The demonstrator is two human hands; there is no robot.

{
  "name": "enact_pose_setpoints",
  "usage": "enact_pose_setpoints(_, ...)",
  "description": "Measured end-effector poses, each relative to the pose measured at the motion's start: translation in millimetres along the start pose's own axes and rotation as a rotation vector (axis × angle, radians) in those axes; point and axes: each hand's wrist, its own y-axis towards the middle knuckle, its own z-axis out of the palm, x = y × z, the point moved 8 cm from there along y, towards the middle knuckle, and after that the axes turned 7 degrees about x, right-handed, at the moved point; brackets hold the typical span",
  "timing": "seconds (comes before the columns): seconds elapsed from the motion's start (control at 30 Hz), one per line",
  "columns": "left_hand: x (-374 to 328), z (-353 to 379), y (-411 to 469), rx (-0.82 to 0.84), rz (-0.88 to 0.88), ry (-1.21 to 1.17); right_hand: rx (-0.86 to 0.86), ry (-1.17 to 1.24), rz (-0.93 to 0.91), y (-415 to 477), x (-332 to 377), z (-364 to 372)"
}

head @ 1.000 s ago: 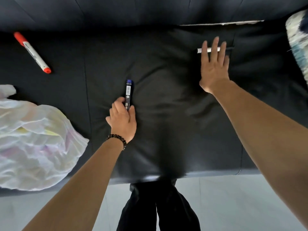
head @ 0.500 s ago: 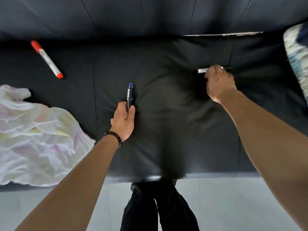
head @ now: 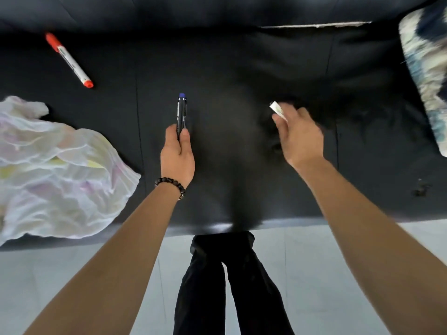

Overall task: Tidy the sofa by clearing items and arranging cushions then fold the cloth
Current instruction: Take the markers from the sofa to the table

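Observation:
A black sofa seat (head: 242, 68) fills the upper view. My left hand (head: 177, 155) grips the lower end of a black marker with a blue cap (head: 182, 112), which points away from me above the seat. My right hand (head: 298, 139), blurred by motion, holds a white pen (head: 277, 109) whose tip sticks out up and to the left. A crumpled pale cloth (head: 55, 170) lies on the seat's left part. A patterned cushion (head: 428, 64) lies at the right edge.
A white marker with red cap and red end (head: 69, 60) lies on the seat at the far left. A strip of torn white lining (head: 314, 25) shows at the backrest seam. Below the seat's front edge are pale floor tiles (head: 72, 274) and my dark trousers (head: 227, 281).
My right hand closed on the white pen near the backrest and drew it back toward me. My left hand lifted the black marker off the seat.

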Motion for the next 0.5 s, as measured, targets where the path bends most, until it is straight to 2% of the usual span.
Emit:
enact_pose_setpoints(0.1,-31,-26,-61,-0.052,0.023,-0.061,-0.028,0.327,0.04,-82,23,-11)
enact_pose_setpoints(0.2,-59,-58,-131,-0.04,-0.008,-0.1,0.012,0.533,0.19,-160,37,-36)
enact_pose_setpoints(0.33,-117,-117,-222,0.007,0.064,-0.147,0.038,0.636,0.252,-249,60,-104)
enact_pose_setpoints(0.5,-213,-198,-313,0.063,0.26,-0.171,-0.138,0.698,0.221,-355,87,-240)
